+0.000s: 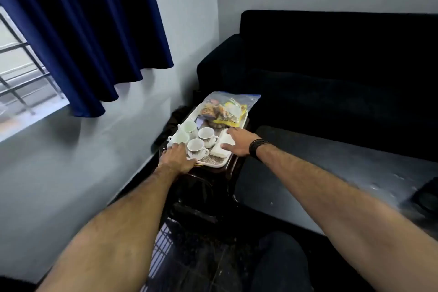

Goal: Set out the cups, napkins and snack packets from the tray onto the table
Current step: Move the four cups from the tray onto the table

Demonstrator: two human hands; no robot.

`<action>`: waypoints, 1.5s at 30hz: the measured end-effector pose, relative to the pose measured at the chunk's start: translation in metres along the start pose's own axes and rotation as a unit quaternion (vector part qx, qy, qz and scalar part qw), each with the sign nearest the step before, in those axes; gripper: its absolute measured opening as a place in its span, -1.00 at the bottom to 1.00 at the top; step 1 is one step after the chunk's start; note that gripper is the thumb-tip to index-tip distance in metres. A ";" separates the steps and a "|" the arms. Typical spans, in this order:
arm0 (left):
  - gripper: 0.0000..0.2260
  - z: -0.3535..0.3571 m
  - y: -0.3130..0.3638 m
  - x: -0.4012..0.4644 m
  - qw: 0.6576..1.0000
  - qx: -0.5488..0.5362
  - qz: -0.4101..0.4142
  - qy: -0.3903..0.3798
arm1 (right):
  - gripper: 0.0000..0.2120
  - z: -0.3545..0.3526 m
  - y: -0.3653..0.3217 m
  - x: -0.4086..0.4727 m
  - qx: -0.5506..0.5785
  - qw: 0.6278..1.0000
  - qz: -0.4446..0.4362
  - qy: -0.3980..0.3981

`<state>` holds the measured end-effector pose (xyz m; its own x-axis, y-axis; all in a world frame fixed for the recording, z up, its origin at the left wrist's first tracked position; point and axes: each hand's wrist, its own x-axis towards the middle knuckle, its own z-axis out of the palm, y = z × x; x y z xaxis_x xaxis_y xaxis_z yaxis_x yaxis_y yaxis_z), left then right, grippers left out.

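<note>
A white tray (219, 164) rests on a small dark wooden stand. On it stand several white patterned cups (206, 135), a stack of white napkins (220, 149) and a clear zip bag of snack packets (226, 109) at the far end. My left hand (176, 157) lies on the tray's near left corner, fingers spread beside a cup. My right hand (238, 142) reaches over the tray's right edge, fingers resting on the napkins. Neither hand visibly grips anything.
A dark grey table (331, 173) stretches to the right of the stand, with a black object (426, 197) at its right edge. A black sofa (331, 66) sits behind. A grey wall, blue curtain (83, 31) and window are on the left.
</note>
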<state>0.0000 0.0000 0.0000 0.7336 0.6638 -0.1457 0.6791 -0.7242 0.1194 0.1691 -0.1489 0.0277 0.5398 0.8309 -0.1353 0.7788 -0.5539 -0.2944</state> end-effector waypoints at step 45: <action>-0.45 0.024 0.008 0.092 0.997 -0.060 -0.047 0.034 | -0.32 0.055 0.049 0.046 0.072 0.987 0.043 0.134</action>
<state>0.0723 0.0510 -0.0356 0.6632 0.7423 -0.0960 0.7409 -0.6329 0.2248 0.2152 -0.1347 -0.0447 0.6818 0.7268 0.0839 0.6836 -0.5920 -0.4269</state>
